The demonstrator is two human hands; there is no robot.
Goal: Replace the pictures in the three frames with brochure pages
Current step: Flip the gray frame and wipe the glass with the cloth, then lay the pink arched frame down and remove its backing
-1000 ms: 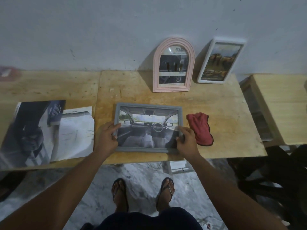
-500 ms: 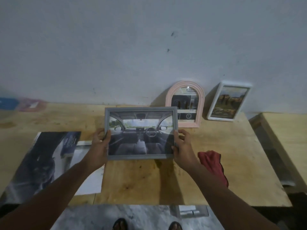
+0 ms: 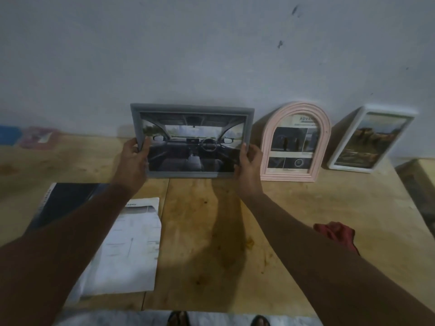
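Your gray frame (image 3: 193, 140) now stands upright at the back edge of the tabletop (image 3: 306, 201), just left of the pink arched frame (image 3: 295, 142). Half a second ago you held it over mid-tabletop. Both arms are stretched forward. Your left hand (image 3: 133, 161) grips its left edge and your right hand (image 3: 248, 165) its right edge, thumbs in front. Can't tell if the bottom edge touches down.

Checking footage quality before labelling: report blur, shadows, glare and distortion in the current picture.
Head view: dim and soft throughout; the grey rectangular picture frame looks slightly smeared, without glare; a dark shadow lies on the wooden table in front of it.
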